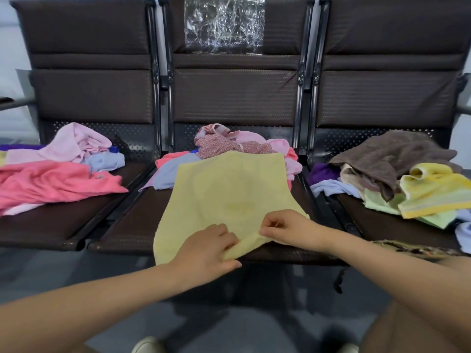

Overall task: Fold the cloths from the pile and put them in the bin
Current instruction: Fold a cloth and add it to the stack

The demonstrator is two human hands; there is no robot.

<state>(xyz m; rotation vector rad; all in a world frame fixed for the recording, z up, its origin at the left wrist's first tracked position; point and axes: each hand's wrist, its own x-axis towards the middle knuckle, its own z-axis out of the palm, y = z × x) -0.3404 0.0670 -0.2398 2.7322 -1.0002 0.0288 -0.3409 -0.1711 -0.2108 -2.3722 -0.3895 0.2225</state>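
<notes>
We've got three dark seats in a row as the surface [122, 225]. Left seat: loose pile with a coral pink cloth [51, 183] in front, a pale pink cloth [76, 142] behind it, a light blue one [105, 160] just beside. Middle seat: pale yellow cloth [226, 197] spread flat, far edge lying over a second heap topped by a reddish patterned cloth [224, 146]; near-left corner hangs over the seat's front edge. Left hand [209, 248] grips the yellow cloth's near edge, fingers curled over the bunched fabric with the thumb below it. Right hand [288, 228] just beside it, fingers pinching the same edge where it lifts into a fold. Hands close together, nearly touching. Crinkled clear plastic sheet [224, 21] sits on the middle backrest. Right seat: third heap, brown towel [390, 156] on top, bright yellow towel [435, 189] in front, light green cloth [382, 200] under it. We can't see a bin.
</notes>
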